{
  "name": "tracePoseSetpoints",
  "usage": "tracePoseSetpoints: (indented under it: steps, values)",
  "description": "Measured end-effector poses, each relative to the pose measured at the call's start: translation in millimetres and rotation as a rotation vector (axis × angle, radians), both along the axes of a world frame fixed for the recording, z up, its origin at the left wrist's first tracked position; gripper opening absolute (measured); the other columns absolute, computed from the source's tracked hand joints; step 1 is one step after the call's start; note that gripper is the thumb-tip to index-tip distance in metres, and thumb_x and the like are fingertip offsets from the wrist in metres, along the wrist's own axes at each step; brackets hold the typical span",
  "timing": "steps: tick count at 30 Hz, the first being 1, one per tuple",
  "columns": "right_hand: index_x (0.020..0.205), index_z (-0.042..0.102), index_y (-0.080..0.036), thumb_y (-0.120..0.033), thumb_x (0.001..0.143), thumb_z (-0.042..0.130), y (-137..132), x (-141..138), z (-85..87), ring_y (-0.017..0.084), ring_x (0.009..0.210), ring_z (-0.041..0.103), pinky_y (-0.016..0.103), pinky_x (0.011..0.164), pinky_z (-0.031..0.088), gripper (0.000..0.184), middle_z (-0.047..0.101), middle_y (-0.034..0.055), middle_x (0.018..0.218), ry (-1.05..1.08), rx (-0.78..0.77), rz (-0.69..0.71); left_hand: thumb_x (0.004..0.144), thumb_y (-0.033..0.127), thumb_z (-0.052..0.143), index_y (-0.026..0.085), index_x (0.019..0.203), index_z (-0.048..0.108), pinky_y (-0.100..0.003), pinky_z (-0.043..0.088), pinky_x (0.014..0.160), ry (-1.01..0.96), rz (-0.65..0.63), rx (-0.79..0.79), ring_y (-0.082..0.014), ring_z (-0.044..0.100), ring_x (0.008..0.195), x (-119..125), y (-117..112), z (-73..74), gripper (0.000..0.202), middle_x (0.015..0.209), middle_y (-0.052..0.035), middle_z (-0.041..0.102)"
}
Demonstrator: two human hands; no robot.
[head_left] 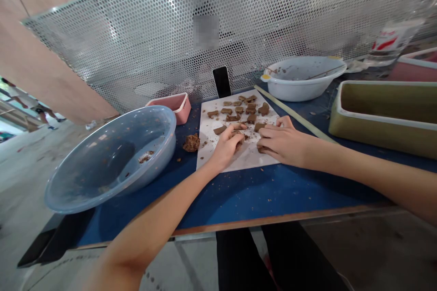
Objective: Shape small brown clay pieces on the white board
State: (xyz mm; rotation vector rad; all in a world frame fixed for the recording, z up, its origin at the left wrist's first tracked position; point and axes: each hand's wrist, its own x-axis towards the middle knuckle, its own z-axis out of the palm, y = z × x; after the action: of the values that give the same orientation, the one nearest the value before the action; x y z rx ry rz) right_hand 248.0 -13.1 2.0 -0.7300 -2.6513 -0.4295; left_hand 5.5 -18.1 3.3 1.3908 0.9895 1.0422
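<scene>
Several small brown clay-like pieces point(239, 110) lie in loose rows on a white board point(208, 150), with crumbs scattered among them. My left hand point(227, 145) is over the board's front part, its fingers curled round a brown clay-like piece that they mostly hide. To its right, my right hand point(280, 143) bends its fingers down over another brown piece at the board's right edge; only a little of that piece shows. A rough brown lump point(191, 142) sits just left of the board on the blue table point(232, 195).
A large blue basin point(146, 122) stands left, a pink box point(182, 108) behind it. A phone point(221, 82) leans on the perforated metal panel point(164, 32). At right are a stick point(297, 116), white basin point(303, 88), green planter point(382, 129) and plastic bottle point(389, 43).
</scene>
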Motion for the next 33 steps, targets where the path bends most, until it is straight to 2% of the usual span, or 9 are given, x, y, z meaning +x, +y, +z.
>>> tracePoseSetpoints:
  steps: [5, 13, 17, 20, 22, 24, 26, 29, 33]
  values:
    - [0.086, 0.070, -0.019, -0.018, 0.113, 0.056, 1, 2, 1.1, 0.025, 0.097, 0.062, 0.043, 0.091, 0.028, 0.031, 0.073, 0.0078, 0.096, 0.004, -0.025, 0.029, 0.098, 0.021, 0.066, 0.021, 0.118, 0.065, -0.031, 0.032, 0.065, 0.144, 0.038, 0.142, -0.0152, 0.040, 0.065, -1, -1, -2.7, 0.020, 0.072, 0.0055, 0.043]
    - [0.089, 0.068, -0.019, -0.016, 0.110, 0.056, -5, 0, 5.0, 0.025, 0.097, 0.062, 0.044, 0.092, 0.028, 0.025, 0.071, 0.0085, 0.098, 0.044, 0.031, 0.036, 0.101, 0.019, 0.061, 0.021, 0.117, 0.067, -0.032, 0.034, 0.069, 0.198, 0.044, 0.191, -0.0170, 0.043, 0.066, -2, -3, -2.3, 0.018, 0.072, 0.0053, 0.044]
    - [0.094, 0.070, -0.019, -0.020, 0.112, 0.053, -7, 1, 10.2, 0.025, 0.094, 0.061, 0.045, 0.093, 0.029, 0.025, 0.068, 0.0079, 0.098, 0.049, 0.013, -0.004, 0.103, 0.018, 0.057, 0.021, 0.111, 0.068, -0.032, 0.039, 0.071, 0.267, 0.065, 0.257, -0.0185, 0.049, 0.069, 0, -3, -2.6, 0.014, 0.075, 0.0031, 0.052]
    - [0.112, 0.076, -0.020, -0.027, 0.113, 0.053, -1, 6, 16.0, 0.027, 0.100, 0.062, 0.045, 0.093, 0.033, 0.023, 0.068, 0.0109, 0.109, 0.118, 0.027, -0.042, 0.101, 0.012, 0.053, 0.020, 0.106, 0.070, -0.035, 0.050, 0.086, 0.466, 0.126, 0.392, -0.0228, 0.063, 0.087, 2, -8, -2.1, 0.020, 0.093, -0.0040, 0.067]
    - [0.125, 0.076, -0.021, -0.030, 0.113, 0.053, 7, 10, 18.7, 0.032, 0.113, 0.064, 0.046, 0.095, 0.036, 0.027, 0.068, 0.0144, 0.120, 0.170, 0.055, -0.045, 0.100, 0.012, 0.055, 0.018, 0.108, 0.073, -0.042, 0.055, 0.099, 0.683, 0.140, 0.455, -0.0278, 0.067, 0.102, 5, -18, -0.4, 0.021, 0.108, -0.0100, 0.068]
    - [0.131, 0.074, -0.020, -0.030, 0.115, 0.051, 13, 15, 18.9, 0.035, 0.123, 0.063, 0.049, 0.099, 0.039, 0.030, 0.067, 0.0170, 0.127, 0.178, 0.052, -0.003, 0.102, 0.016, 0.057, 0.014, 0.115, 0.076, -0.048, 0.058, 0.100, 0.893, 0.115, 0.455, -0.0321, 0.068, 0.104, 12, -32, 1.8, 0.023, 0.115, -0.0149, 0.064]
    - [0.133, 0.074, -0.019, -0.028, 0.115, 0.052, 15, 21, 16.1, 0.036, 0.126, 0.063, 0.052, 0.103, 0.041, 0.030, 0.067, 0.0179, 0.130, 0.177, 0.045, 0.080, 0.103, 0.017, 0.057, 0.011, 0.118, 0.077, -0.052, 0.061, 0.100, 1.016, 0.092, 0.458, -0.0338, 0.069, 0.102, 20, -48, 3.4, 0.026, 0.117, -0.0173, 0.064]
    - [0.135, 0.074, -0.019, -0.023, 0.110, 0.057, 12, 33, 7.7, 0.035, 0.126, 0.064, 0.051, 0.103, 0.042, 0.030, 0.068, 0.0164, 0.131, 0.212, 0.089, 0.178, 0.102, 0.016, 0.058, 0.012, 0.115, 0.077, -0.054, 0.062, 0.102, 1.146, 0.051, 0.510, -0.0355, 0.070, 0.106, 31, -67, 3.4, 0.023, 0.116, -0.0183, 0.066]
    - [0.140, 0.073, -0.023, -0.023, 0.106, 0.062, 5, 44, -2.3, 0.035, 0.127, 0.062, 0.052, 0.104, 0.042, 0.035, 0.071, 0.0145, 0.136, 0.180, 0.109, 0.209, 0.103, 0.015, 0.056, 0.011, 0.115, 0.076, -0.055, 0.063, 0.102, 1.213, 0.038, 0.566, -0.0361, 0.071, 0.108, 35, -77, 0.2, 0.024, 0.114, -0.0178, 0.067]
